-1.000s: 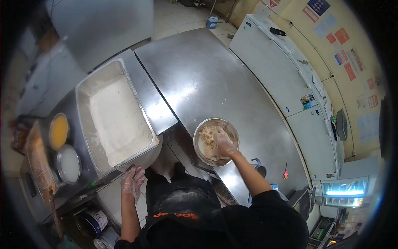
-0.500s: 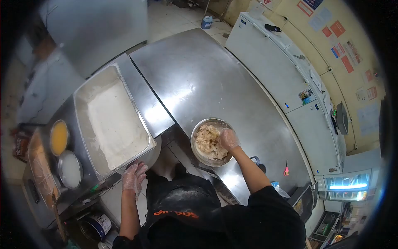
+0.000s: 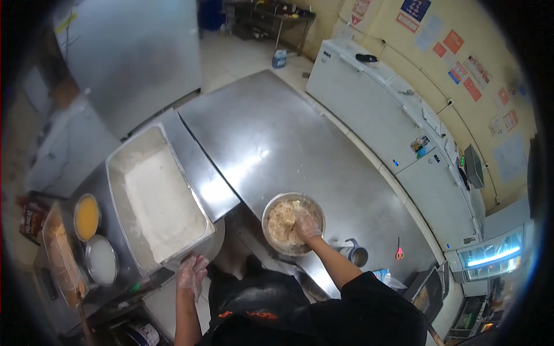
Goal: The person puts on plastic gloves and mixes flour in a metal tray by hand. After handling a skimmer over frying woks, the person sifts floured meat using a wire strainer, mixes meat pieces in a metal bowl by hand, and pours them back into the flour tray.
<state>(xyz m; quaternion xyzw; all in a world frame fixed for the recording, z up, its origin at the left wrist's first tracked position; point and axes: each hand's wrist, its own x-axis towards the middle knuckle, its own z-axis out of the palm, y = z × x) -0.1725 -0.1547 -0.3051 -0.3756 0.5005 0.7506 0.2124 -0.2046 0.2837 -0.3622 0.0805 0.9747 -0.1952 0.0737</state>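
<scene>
Right hand in a clear plastic glove [image 3: 307,226] is down in the pale, wet food mixture [image 3: 282,221], inside the round steel bowl [image 3: 266,233] at the steel table's near edge; its grasp, I can't tell. Gloved left hand [image 3: 192,274], loosely open, hangs beside the big rectangular pan [image 3: 124,233].

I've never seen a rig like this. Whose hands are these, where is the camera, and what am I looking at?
There is no robot: a person in clear gloves works, filmed by one camera on their head, looking forward and down. Their right hand is in a pale, lumpy mixture inside a metal bowl; whether it grips any is hidden. The left hand, holding nothing visible, is near a deep metal pan of white powder. Scissors lie on the steel table. Left of the pan are two round containers, one yellow inside, one whitish.
</scene>
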